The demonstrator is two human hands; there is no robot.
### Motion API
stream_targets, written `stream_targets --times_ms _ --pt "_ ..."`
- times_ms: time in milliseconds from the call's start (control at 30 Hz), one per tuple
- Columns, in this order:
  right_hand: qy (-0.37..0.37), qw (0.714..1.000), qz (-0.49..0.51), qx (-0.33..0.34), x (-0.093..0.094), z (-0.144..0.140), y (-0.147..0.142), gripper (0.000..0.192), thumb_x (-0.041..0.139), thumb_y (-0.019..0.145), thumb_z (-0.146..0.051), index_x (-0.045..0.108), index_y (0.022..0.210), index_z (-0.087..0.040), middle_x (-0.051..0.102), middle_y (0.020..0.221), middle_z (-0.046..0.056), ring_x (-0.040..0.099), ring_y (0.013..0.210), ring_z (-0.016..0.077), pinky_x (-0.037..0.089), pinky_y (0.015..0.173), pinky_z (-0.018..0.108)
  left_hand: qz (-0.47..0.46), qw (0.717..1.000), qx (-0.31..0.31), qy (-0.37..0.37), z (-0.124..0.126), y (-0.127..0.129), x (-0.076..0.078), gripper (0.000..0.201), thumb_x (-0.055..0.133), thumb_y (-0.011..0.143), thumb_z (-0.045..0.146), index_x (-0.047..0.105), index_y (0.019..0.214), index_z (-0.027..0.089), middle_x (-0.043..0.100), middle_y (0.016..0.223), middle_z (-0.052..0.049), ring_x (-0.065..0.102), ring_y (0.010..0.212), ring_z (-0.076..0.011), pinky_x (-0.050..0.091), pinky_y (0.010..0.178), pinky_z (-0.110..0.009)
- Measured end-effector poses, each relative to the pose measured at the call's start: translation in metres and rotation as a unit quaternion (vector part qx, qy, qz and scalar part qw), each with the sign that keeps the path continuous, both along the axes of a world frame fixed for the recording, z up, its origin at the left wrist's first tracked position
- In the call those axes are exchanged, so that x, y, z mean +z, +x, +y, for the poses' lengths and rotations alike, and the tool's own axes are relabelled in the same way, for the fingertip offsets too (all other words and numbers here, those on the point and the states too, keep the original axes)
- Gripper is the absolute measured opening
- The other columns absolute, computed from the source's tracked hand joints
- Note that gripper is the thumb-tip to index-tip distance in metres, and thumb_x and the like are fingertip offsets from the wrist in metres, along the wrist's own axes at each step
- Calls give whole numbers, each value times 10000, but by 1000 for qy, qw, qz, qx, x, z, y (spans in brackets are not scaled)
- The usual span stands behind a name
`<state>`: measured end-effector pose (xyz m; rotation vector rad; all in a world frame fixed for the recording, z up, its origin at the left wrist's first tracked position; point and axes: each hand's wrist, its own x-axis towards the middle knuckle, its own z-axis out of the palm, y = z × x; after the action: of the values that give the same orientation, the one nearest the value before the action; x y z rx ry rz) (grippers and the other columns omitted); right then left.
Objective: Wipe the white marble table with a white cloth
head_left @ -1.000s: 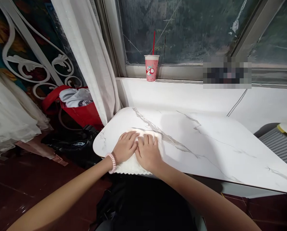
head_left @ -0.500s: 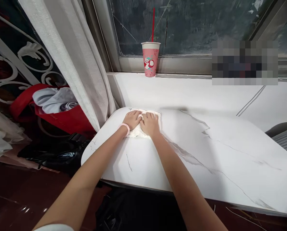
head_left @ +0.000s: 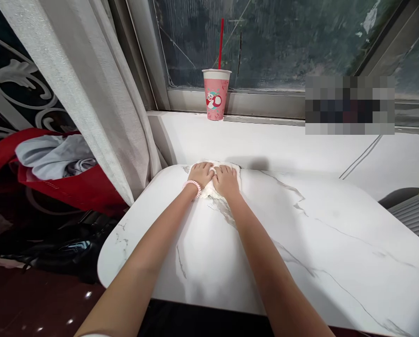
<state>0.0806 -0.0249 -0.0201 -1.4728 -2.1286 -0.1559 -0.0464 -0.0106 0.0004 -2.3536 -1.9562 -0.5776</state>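
1. Cloth (head_left: 209,189), white, bunched, lies flat on the marble table (head_left: 300,243) at its far edge, w/ the window-side wall just beyond it.
2. Left hand (head_left: 201,174) is palm down on the cloth's left part, fingers spread and flat, pressing not clenching. Pink coil band (head_left: 192,186) sits on that wrist.
3. Right hand (head_left: 226,180) is palm down on the right part, touching the left hand; fingers likewise flat. Neither hand closes round the cloth, both just bear on it from above.
4. Cloth's far side reaches the table's back edge approx.; can't tell if it overhangs.
5. Rounded table corner lies near the hands on the left; curtain (head_left: 90,93) hangs just beside that corner, so little room that way.
6. To the right the tabletop runs wide and bare, lots of room; same towards the near edge, btw the forearms and around them.
7. Pink cup (head_left: 215,97) w/ red straw (head_left: 220,44) stands on the window ledge (head_left: 265,100), above and well apart from the hands.
8. Red bag (head_left: 72,189) w/ grey fabric in it sits on the floor left of the curtain.
9. Grey ribbed object (head_left: 415,217) shows at the far right, past the table edge.
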Motion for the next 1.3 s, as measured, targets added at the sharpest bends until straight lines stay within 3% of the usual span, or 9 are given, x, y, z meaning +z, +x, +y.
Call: stream_targets --times_ms 167,333,467,667,800,900,1000,1300 --pt "7 1000 -23 -8 2 -30 8 340 382 981 -226 611 1225 -164 608 1292 138 487 1208 272 273 1082 454 0 1000 -28 12 -25 2 -4 353 366 950 245 570 1236 210 614 1324 -84 520 1266 -235 330 1131 -418" --pt "-18 998 -53 -6 6 -82 25 378 359 1001 -265 576 1290 -156 563 1358 148 452 1266 283 258 1112 474 21 997 -76 22 -67 9 -7 393 322 963 252 550 1276 187 593 1344 -111 493 1299 -246 319 1139 -456" --pt "-19 999 -44 8 7 -136 43 402 371 992 -275 552 1322 -136 541 1390 158 430 1290 302 250 1124 508 34 992 -117 35 -121 20 -8 423 299 964 247 535 1308 171 577 1369 -132 483 1317 -254 307 1153 -487" --pt "-24 995 -45 88 7 -219 84 440 355 983 -273 555 1348 -130 551 1397 147 426 1309 309 260 1139 522 44 992 -98 71 -220 48 -15 466 272 987 305 539 1326 129 566 1384 -172 477 1329 -307 316 1152 -529" --pt "-2 995 -47 88 6 -254 105 483 400 956 -281 535 1386 -108 534 1417 171 410 1326 333 237 1148 549 56 986 -134 87 -251 65 -18 460 291 984 301 541 1333 136 563 1391 -172 466 1346 -307 315 1158 -523" --pt "-14 995 -51 79 7 -253 113 496 433 932 -290 534 1389 -128 527 1423 168 410 1324 337 237 1141 556 52 983 -148 91 -245 73 -19 448 305 974 294 544 1325 155 572 1379 -169 474 1338 -310 324 1150 -532" --pt "-45 995 -45 73 9 -223 119 468 437 927 -299 552 1359 -160 545 1402 145 426 1300 316 239 1134 538 51 985 -144 79 -216 81 -18 438 314 966 295 545 1313 163 578 1369 -164 483 1322 -315 327 1140 -533" --pt "-59 997 -52 17 15 -69 137 408 417 941 -243 565 1316 -181 573 1351 120 460 1240 267 265 1080 444 11 995 -94 31 -64 120 -7 348 369 947 261 552 1239 210 612 1303 -124 516 1258 -277 326 1112 -477"
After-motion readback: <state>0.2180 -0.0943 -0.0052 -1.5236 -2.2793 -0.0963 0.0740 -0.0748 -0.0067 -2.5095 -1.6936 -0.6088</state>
